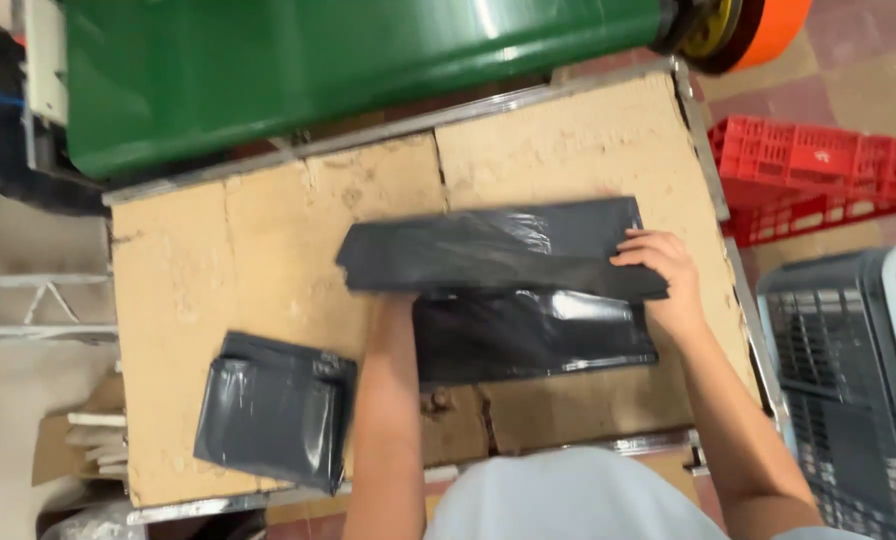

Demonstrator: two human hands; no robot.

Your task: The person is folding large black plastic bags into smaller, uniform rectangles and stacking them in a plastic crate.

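A black plastic bag (528,290) lies across the middle of a cardboard-covered table (218,260), its upper part folded over toward me. My right hand (658,265) presses on the bag's right end, fingers curled over the folded edge. My left hand (400,298) is tucked under the folded flap at the bag's left end, with only the wrist showing. A folded stack of black plastic bags (273,408) rests at the table's near left corner, left of my left forearm.
A big green bin (318,70) stands behind the table, with an orange wheel-like part (758,30) at its right. A red plastic crate (818,175) sits on the floor to the right. A grey crate (848,390) stands nearer on the right. Cardboard scraps (78,440) lie at the lower left.
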